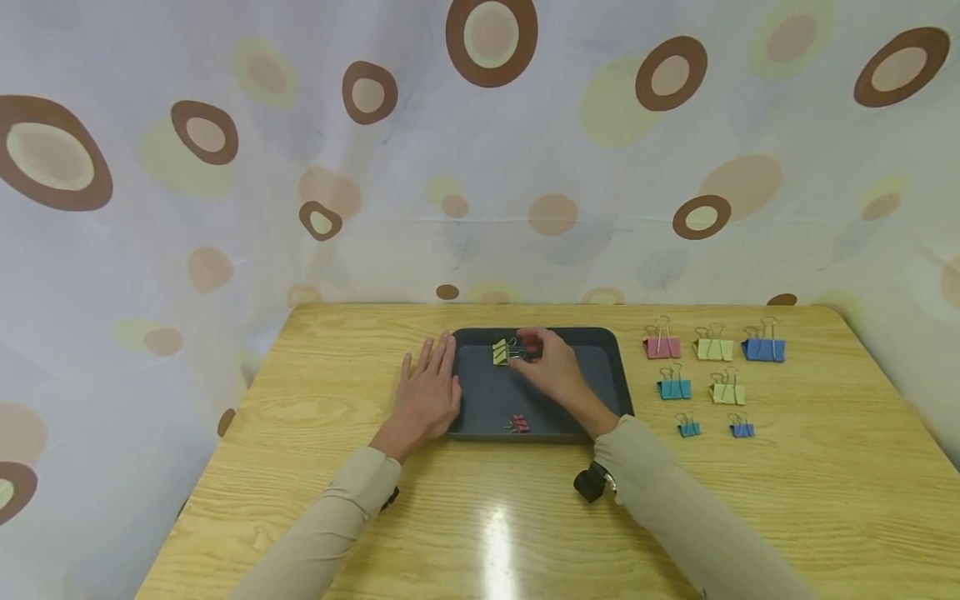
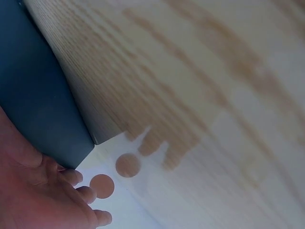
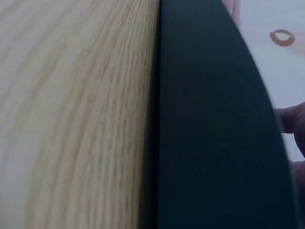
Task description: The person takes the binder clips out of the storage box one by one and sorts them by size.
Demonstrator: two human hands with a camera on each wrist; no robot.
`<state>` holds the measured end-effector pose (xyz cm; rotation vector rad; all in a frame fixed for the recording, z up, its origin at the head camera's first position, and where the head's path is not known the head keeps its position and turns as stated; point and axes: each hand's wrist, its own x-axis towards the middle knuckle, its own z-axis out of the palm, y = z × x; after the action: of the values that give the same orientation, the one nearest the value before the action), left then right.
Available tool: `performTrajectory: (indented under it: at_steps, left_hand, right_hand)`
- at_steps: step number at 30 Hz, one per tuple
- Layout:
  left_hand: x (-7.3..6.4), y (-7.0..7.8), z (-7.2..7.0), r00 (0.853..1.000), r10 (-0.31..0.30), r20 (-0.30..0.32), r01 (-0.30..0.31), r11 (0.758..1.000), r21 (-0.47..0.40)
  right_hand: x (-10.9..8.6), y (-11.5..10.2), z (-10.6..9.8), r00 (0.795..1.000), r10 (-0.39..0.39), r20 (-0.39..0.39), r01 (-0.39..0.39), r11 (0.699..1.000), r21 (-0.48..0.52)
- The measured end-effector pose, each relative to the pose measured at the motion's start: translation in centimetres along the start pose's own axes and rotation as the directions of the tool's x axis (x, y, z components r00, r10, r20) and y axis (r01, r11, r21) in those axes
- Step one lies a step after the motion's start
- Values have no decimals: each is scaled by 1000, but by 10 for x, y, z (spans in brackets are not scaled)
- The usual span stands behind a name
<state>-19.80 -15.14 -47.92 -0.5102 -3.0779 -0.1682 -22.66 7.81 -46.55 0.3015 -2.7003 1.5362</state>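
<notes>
A dark rectangular tray (image 1: 487, 396) sits on the table. My left hand (image 1: 429, 392) lies with straight fingers along its left rim; the left wrist view shows the palm (image 2: 38, 186) against the tray wall (image 2: 38, 90). My right hand (image 1: 555, 367) reaches over the tray's right part, thumb and fingers curved round the wire handles of a yellow binder clip (image 1: 500, 352), whose body points left. Near the front wall inside the tray lies a small pink binder clip (image 1: 520, 423). In the right wrist view the tray wall (image 3: 214, 114) hides most of the hand.
Right of the tray, several binder clips stand in rows: large pink (image 1: 662, 348), yellow (image 1: 713, 349) and blue (image 1: 764, 350) at the back; teal (image 1: 675, 389) and yellow (image 1: 728, 394) before them; small teal (image 1: 689, 430) and blue (image 1: 742, 430) in front. A patterned curtain (image 1: 480, 192) hangs behind.
</notes>
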Motion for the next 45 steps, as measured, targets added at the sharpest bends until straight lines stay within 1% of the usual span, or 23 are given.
performTrajectory:
  at_steps: [9, 14, 17, 21, 24, 28, 35, 39, 42, 45]
  left_hand:
    - [0, -1, 0, 1000, -6, -2, 6, 1000, -5]
    - [0, -2, 1, 1000, 3, -11, -3, 1000, -23]
    - [1, -1, 0, 1000, -2, 0, 2, 1000, -17]
    - [1, -1, -1, 1000, -11, 17, 11, 1000, -4]
    - [2, -1, -1, 1000, -14, 19, 14, 1000, 0]
    - [2, 0, -2, 999, -21, 25, 21, 1000, 0]
    - [2, 2, -3, 999, -22, 28, 22, 1000, 0]
    - [2, 2, -4, 999, -22, 30, 22, 1000, 0]
    - [1, 1, -4, 999, -21, 24, 21, 1000, 2]
    - [0, 1, -4, 1000, -20, 19, 20, 1000, 0]
  right_hand:
    - [12, -3, 18, 997, 77, 4, -76, 996, -37]
    - [17, -3, 28, 993, 111, -35, -113, 992, -53]
    - [19, -4, 32, 991, 125, -49, -129, 989, -78]
    - [19, -5, 35, 992, 122, -39, -127, 982, -139]
    - [21, -5, 35, 994, 104, -28, -107, 978, -177]
    - [22, -3, 34, 997, 82, -2, -81, 978, -190]
    - [15, 2, 24, 999, 12, 42, -6, 990, -139]
    - [12, 3, 13, 995, -17, 96, 27, 995, -100]
    - [10, 2, 2, 986, -19, 164, 19, 1000, 1]
    - [5, 1, -7, 974, -27, 226, 0, 993, 116]
